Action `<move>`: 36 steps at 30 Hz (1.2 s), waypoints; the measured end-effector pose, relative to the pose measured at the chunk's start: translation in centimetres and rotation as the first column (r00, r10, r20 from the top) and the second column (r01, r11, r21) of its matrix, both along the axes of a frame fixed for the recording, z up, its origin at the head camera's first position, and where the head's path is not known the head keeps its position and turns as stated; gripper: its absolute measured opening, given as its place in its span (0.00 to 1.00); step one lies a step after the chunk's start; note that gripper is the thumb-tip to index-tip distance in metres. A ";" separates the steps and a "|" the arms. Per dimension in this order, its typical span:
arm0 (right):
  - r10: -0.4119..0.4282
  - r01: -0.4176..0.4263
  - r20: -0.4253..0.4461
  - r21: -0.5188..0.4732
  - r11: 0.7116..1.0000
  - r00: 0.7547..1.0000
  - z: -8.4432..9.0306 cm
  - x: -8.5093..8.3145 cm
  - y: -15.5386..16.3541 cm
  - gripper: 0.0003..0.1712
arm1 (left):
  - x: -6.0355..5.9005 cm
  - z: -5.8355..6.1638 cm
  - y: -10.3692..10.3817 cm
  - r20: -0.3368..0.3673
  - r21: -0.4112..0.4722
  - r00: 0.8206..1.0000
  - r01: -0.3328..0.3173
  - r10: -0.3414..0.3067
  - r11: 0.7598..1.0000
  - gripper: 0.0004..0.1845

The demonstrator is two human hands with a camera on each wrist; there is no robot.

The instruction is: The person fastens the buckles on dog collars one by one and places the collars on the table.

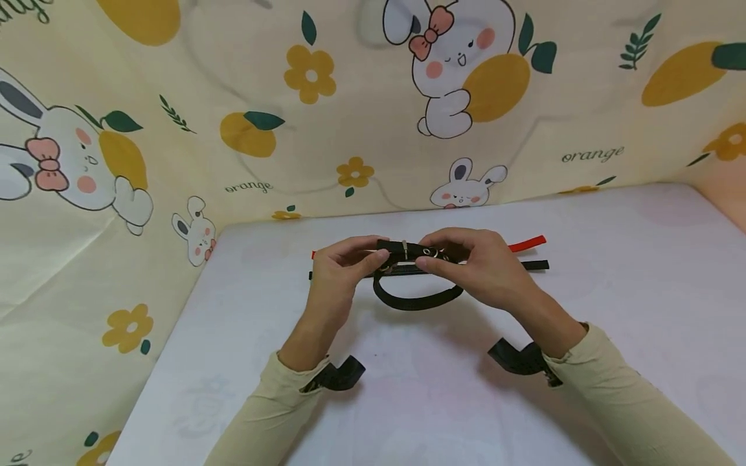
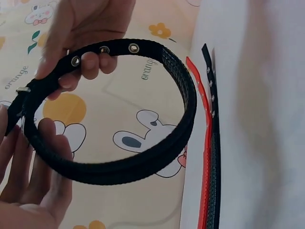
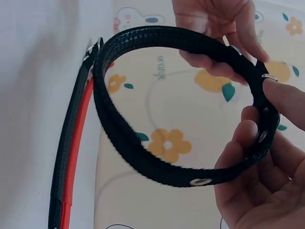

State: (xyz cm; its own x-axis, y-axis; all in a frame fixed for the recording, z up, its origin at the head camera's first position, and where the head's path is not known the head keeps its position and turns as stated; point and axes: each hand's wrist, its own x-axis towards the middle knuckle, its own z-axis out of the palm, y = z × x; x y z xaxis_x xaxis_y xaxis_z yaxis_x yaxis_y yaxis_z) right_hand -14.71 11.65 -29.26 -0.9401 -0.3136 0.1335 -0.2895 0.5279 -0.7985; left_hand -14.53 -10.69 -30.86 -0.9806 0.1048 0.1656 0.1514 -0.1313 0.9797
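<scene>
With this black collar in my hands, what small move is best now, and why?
Probably ease the strap end a little further through the metal loop with the left hand, while the right hand steadies the black collar: it already forms a ring, both hands grip it near the loop, and only a short piece shows past it.

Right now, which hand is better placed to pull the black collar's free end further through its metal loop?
Probably the left hand: it is nearest the free end of the black collar beyond the metal loop, while the right hand holds near the eyelets.
</scene>
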 end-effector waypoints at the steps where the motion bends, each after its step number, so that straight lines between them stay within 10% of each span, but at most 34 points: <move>1: -0.002 0.002 -0.001 0.001 1.000 1.000 0.0 0.0 0.1 0.14 | 0.0 0.0 0.0 -0.003 0.012 1.000 -0.007 0.007 1.000 0.14; 9: -0.028 0.028 0.017 0.004 1.000 0.999 -0.1 0.0 0.3 0.15 | -0.3 -0.1 -0.1 0.036 0.118 0.999 -0.030 0.026 0.993 0.07; 22: -0.015 0.015 -0.014 -0.019 1.000 1.000 -0.3 0.3 -0.3 0.16 | 0.2 -0.7 0.6 -0.002 0.018 0.996 0.092 -0.092 0.996 0.16; 36: -0.018 0.018 -0.022 0.002 1.000 1.000 -0.3 0.0 -0.4 0.15 | 0.0 -0.5 0.7 0.020 0.026 1.000 -0.006 0.005 1.000 0.13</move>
State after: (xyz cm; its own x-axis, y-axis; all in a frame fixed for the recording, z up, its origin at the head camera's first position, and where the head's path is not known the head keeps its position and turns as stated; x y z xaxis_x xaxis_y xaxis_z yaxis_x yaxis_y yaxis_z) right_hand -14.67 11.27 -29.53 -0.9424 -0.2970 0.1540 -0.2978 0.5348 -0.7908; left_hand -14.49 -10.00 -31.32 -0.9843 0.0952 0.1485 0.1326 -0.1564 0.9788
